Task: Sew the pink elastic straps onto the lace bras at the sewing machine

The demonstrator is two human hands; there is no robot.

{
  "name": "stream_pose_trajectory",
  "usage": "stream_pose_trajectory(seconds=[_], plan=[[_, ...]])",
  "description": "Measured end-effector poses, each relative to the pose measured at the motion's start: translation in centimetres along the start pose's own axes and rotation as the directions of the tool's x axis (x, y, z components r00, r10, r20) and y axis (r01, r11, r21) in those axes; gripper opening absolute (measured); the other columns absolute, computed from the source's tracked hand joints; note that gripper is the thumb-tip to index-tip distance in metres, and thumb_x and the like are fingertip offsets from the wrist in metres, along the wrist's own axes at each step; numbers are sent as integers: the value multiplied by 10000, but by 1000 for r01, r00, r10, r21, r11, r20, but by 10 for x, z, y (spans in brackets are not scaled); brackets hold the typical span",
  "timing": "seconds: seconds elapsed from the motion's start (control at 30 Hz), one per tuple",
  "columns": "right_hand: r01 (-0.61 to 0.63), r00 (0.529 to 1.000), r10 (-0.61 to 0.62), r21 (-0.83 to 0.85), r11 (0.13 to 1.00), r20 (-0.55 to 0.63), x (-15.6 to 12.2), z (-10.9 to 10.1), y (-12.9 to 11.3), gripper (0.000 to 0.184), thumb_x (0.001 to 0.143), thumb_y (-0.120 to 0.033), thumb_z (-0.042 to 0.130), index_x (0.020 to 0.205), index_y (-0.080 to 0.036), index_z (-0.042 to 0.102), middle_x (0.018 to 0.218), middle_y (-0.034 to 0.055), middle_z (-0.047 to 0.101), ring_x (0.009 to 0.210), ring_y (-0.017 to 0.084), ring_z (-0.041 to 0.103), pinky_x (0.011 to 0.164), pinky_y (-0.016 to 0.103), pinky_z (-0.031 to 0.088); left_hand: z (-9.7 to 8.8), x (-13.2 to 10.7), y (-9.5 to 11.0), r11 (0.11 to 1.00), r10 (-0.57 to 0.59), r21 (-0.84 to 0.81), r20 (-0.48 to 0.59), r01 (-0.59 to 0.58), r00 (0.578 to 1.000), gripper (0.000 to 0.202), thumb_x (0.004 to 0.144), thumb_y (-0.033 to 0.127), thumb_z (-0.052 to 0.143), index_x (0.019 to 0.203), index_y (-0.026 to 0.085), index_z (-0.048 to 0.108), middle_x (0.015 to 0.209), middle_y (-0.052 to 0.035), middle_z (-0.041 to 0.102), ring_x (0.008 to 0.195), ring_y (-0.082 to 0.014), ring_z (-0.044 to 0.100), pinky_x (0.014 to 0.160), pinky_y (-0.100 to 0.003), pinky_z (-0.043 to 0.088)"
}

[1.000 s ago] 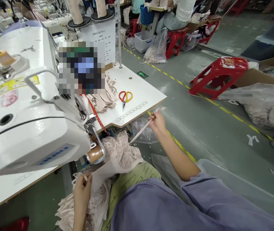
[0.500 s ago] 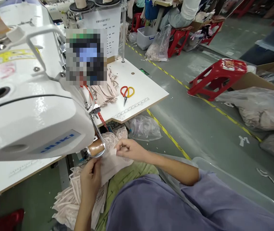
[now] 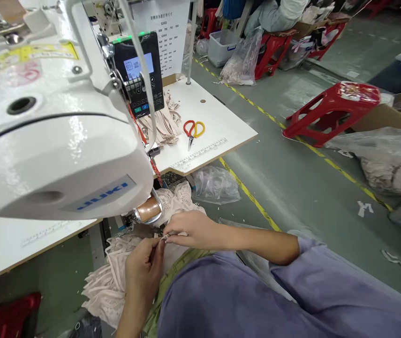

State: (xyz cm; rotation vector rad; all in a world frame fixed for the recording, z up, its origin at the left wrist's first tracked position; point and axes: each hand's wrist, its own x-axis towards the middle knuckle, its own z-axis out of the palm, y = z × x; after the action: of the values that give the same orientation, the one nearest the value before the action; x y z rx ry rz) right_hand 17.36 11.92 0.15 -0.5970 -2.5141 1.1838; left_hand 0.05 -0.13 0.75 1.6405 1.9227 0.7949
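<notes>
— Closer together than half a second ago: the left hand point(image 3: 144, 270) and the right hand point(image 3: 189, 230) now meet fingertip to fingertip, where a gap lay between them before.
— What do they hold?
— The pale pink lace fabric point(image 3: 116, 277). The left fingers point(image 3: 155, 248) are pinched shut on a small edge of it. The right fingers point(image 3: 174, 238) are pinched shut on the same edge, just beside them.
— Where does the fabric lie?
— In the person's lap, near the camera, bunched in a heap that hangs to the left of the left hand. More of it rises behind the hands, under the head of the white sewing machine point(image 3: 56, 136).
— And the machine?
— It fills the near left. A copper-coloured cylinder point(image 3: 149, 210) sits under its head, just beyond the hands. Farther off, its control panel point(image 3: 140, 75) shows a lit screen.
— On the tabletop point(image 3: 228, 131)?
— Scissors point(image 3: 193, 130) with one red and one yellow handle lie flat. Just left of them is a stack of beige cut strips point(image 3: 165, 126).
— Below it?
— A clear plastic bag point(image 3: 214, 184) lies on the floor, near a yellow line point(image 3: 249, 197). Far to the right a red stool point(image 3: 330, 110) stands tilted beside bagged fabric point(image 3: 386, 164).
</notes>
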Motion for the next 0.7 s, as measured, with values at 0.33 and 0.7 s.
stream_pose_trajectory(seconds=[0.33,0.7], plan=[[-236,970,220,581,779,99,13,-16,17,314,881,-433,638,977,-145,716,775,13,668,656,114,568,607,223,407,-19,3,-7,985,171,15,16,-171,985,221,965,251,494,1095,219,669,1026,-41,763,900,-169,724,715,-229,533],[404,886,-408,64,912,221,14,-10,-10,140,944,-240,585,962,-153,693,958,51,677,836,129,613,717,226,449,-31,1,4,956,293,0,32,-293,956,98,938,158,542,948,228,609,885,-6,697,795,-122,663,705,-213,505]])
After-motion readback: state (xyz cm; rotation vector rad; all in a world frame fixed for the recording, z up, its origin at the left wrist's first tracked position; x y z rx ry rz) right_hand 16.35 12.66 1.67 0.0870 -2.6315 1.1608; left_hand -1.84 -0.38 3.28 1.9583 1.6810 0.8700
